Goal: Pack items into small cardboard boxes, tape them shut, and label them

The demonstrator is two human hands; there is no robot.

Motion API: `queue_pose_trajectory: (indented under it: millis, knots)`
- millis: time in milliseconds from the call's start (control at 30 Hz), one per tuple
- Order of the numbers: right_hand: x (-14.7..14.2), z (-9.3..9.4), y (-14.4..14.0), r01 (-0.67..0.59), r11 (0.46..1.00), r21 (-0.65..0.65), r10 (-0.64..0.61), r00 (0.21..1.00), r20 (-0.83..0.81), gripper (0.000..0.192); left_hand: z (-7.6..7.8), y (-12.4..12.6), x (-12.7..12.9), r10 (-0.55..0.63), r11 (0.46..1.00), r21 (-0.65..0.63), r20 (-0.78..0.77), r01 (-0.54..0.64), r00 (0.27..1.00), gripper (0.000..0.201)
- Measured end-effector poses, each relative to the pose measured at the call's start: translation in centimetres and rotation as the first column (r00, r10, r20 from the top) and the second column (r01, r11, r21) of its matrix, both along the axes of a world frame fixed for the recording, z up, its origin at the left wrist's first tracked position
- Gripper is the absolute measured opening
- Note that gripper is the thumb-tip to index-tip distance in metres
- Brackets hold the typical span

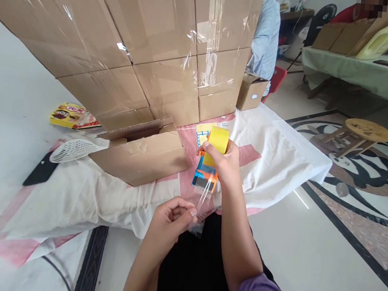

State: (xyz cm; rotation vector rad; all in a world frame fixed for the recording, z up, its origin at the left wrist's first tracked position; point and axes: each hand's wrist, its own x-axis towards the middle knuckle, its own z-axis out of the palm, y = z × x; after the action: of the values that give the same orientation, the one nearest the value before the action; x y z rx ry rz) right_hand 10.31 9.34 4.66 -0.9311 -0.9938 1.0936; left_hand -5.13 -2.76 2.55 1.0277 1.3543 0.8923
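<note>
Wrapped round a tape dispenser (206, 173) in blue and orange, loaded with a yellow roll, is my right hand (226, 159). A strip of clear tape (203, 200) runs from the dispenser down to my left hand (176, 216), whose thumb and fingers pinch its free end. Left of the dispenser, on the cloth, sits a cardboard box (145, 157) with its top open. A tall cardboard panel (155, 47), made of several taped sections, stands upright behind it.
A white perforated spatula (74, 149), a black flat object (42, 168) and a yellow package (70, 115) lie to the left. A small carton (251, 91) stands beside the panel. Across the floor are a wooden stool (368, 131) and a table (349, 73) bearing a pale yellow bottle (387, 35); a person's red sleeve (348, 16) shows behind.
</note>
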Motion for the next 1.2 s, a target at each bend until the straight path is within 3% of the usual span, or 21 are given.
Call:
queue_pose_trajectory:
  millis: [233, 367, 600, 800, 1200]
  knots:
    - [-0.1, 0.6, -0.4, -0.073, 0.997, -0.024, 0.068, 0.98, -0.188, 0.024, -3.9, 1.9, -0.2, -0.05, 0.973, 0.219, -0.095, 0.07, 0.994, 0.022]
    - [-0.4, 0.4, -0.5, -0.134, 0.991, -0.004, 0.128, 0.96, -0.25, 0.022, -5.1, 2.4, -0.1, -0.017, 0.951, 0.299, -0.191, 0.075, 0.981, 0.022]
    - [-0.5, 1.1, -1.0, -0.182, 0.982, -0.06, 0.158, 0.945, -0.286, 0.034, -4.7, 2.6, -0.1, 0.034, 0.855, 0.489, -0.385, 0.173, 0.922, 0.023]
    - [0.2, 1.3, -1.4, -0.243, 0.968, -0.068, 0.215, 0.935, -0.283, 0.036, -4.5, 2.6, 0.6, 0.144, 0.764, 0.618, -0.443, 0.185, 0.885, 0.031]
    - [0.6, 1.0, -1.5, -0.305, 0.95, -0.057, 0.276, 0.914, -0.299, 0.034, -4.4, 2.6, 1.2, 0.196, 0.717, 0.672, -0.446, 0.183, 0.873, 0.031]
